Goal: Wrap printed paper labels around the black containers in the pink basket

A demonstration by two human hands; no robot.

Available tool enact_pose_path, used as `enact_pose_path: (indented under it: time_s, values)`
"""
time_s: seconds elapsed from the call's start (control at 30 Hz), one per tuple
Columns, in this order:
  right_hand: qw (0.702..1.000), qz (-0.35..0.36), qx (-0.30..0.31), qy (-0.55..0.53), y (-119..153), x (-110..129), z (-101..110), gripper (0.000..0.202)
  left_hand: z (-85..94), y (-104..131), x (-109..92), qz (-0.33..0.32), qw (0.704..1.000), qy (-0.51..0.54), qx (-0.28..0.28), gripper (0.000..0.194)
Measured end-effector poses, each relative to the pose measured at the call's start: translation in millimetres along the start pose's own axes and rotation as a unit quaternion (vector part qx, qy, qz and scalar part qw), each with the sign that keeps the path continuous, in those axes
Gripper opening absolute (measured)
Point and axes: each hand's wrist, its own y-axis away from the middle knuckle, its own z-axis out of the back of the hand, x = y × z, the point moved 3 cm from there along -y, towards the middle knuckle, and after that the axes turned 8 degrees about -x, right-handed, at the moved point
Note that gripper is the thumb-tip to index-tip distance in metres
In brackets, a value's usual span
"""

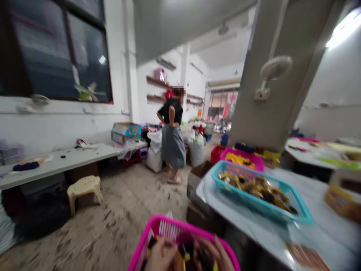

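A pink plastic basket is at the bottom centre, with dark and yellow items inside. My left hand is over the basket's left part, its fingers bent together at the small items; what they pinch is too blurred to name. On the right side of the basket my right hand has its fingers curled around a dark item, partly cut off by the frame's lower edge. Dark and yellow pieces lie between the two hands.
To the right, a table bears a blue basket of wrapped brown and yellow items and a pink tray behind it. A person stands ahead near white sacks. A stool is at left.
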Motion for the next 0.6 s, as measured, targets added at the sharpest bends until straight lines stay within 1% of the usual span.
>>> enact_pose_path:
  time_s: [0.03, 0.07, 0.1, 0.13, 0.17, 0.2, 0.23, 0.27, 0.33, 0.43, 0.53, 0.6]
  values:
    - [0.998, -0.052, 0.007, -0.044, 16, -10, -1, 0.046, -0.1, 10, 7, 0.008, 1.000, -0.013, 0.011, 0.033]
    - [0.990, -0.103, 0.013, -0.096, 29, -17, -2, 0.058, -0.7, 20, 9, -0.020, 0.999, -0.021, 0.033, 0.036]
    - [0.964, -0.167, 0.021, -0.208, 37, -23, -3, 0.066, -1.4, 27, 8, -0.054, 0.997, -0.025, 0.051, 0.038]
    - [0.926, -0.215, 0.031, -0.308, 41, -25, -5, 0.068, -2.1, 33, 5, -0.069, 0.995, -0.026, 0.065, 0.038]
    - [0.895, -0.243, 0.032, -0.372, 41, -26, -7, 0.068, -3.1, 36, 2, -0.075, 0.994, -0.024, 0.078, 0.038]
    - [0.866, -0.266, 0.034, -0.422, 39, -26, -9, 0.067, -4.1, 39, -2, -0.082, 0.992, -0.027, 0.089, 0.037]
    - [0.846, -0.282, 0.037, -0.451, 37, -24, -12, 0.065, -5.2, 41, -6, -0.091, 0.990, -0.038, 0.098, 0.037]
    - [0.833, -0.295, 0.040, -0.465, 36, -23, -15, 0.063, -6.1, 43, -9, -0.106, 0.987, -0.058, 0.105, 0.038]
    - [0.818, -0.318, 0.048, -0.476, 38, -19, -21, 0.059, -7.9, 48, -11, -0.157, 0.974, -0.126, 0.107, 0.042]
    - [0.808, -0.336, 0.068, -0.479, 45, -15, -27, 0.056, -10.6, 51, -8, -0.228, 0.943, -0.222, 0.098, 0.043]
    - [0.800, -0.345, 0.097, -0.480, 50, -15, -28, 0.052, -12.1, 49, -5, -0.244, 0.931, -0.250, 0.102, 0.039]
    - [0.799, -0.350, 0.107, -0.477, 50, -15, -28, 0.050, -11.6, 48, -8, -0.256, 0.927, -0.259, 0.092, 0.036]
